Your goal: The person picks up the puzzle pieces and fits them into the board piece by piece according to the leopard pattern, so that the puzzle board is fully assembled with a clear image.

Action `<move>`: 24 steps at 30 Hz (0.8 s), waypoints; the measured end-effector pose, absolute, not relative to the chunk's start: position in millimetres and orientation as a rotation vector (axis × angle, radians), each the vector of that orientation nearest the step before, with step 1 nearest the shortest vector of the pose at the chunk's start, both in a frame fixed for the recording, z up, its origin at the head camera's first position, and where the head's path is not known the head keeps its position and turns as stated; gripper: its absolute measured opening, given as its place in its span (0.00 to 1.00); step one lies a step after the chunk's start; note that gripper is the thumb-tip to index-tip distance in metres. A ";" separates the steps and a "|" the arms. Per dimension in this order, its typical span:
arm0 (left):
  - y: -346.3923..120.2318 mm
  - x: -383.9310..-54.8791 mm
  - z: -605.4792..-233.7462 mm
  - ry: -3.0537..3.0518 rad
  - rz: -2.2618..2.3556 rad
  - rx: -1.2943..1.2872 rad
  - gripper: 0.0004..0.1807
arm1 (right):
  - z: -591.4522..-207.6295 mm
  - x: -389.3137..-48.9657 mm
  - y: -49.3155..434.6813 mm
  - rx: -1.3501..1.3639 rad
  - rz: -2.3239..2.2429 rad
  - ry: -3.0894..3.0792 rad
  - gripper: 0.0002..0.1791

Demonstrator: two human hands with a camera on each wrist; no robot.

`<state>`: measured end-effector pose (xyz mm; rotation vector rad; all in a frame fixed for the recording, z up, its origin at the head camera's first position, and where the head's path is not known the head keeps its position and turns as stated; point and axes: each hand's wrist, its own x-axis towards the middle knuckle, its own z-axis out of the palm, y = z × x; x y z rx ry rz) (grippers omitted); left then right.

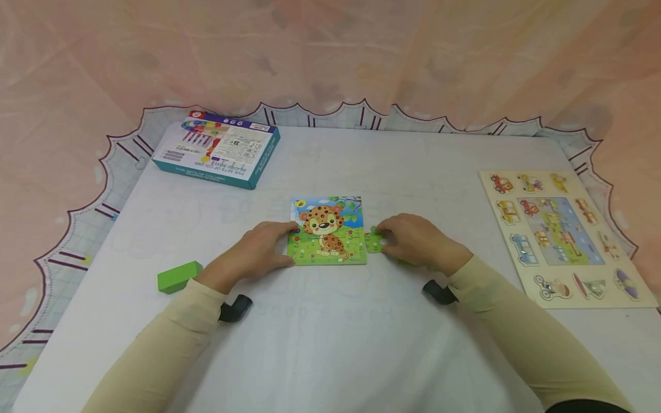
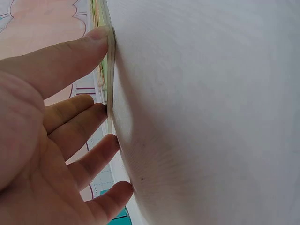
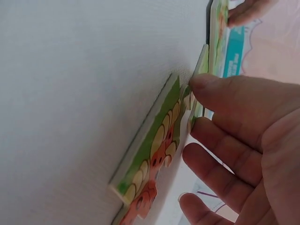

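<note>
A square leopard puzzle [image 1: 327, 229] lies flat on the white table. My left hand [image 1: 260, 248] rests at its left edge, fingers spread and fairly straight, with the thumb near the lower corner; the left wrist view shows this hand [image 2: 61, 126] touching the puzzle's side. Just past the puzzle's right edge, my right hand [image 1: 420, 244] pinches a small green puzzle piece [image 1: 373, 241] between thumb and finger. In the right wrist view the piece [image 3: 200, 63] is partly hidden by the thumb. Another piece, green with orange and yellow shapes [image 3: 152, 145], lies beside it, mostly hidden under the hand in the head view.
A green block [image 1: 179, 277] lies left of my left forearm. Toward the back left is a flat box [image 1: 217, 149] with a teal side. A wooden picture board [image 1: 563, 238] with vehicle shapes lies to the right. Scalloped cloth edging [image 1: 361, 117] borders the table.
</note>
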<state>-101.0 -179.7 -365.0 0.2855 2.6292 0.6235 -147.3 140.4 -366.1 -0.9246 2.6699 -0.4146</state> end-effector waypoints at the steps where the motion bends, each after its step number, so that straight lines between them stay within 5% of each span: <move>1: -179.8 -101.4 -364.8 2.627 0.621 0.286 0.41 | -365.8 -146.9 140.3 -0.925 -0.415 2.670 0.21; 24: -182.9 -104.1 -363.2 2.609 0.640 0.321 0.42 | -367.7 -144.2 135.9 -0.880 -0.428 2.686 0.22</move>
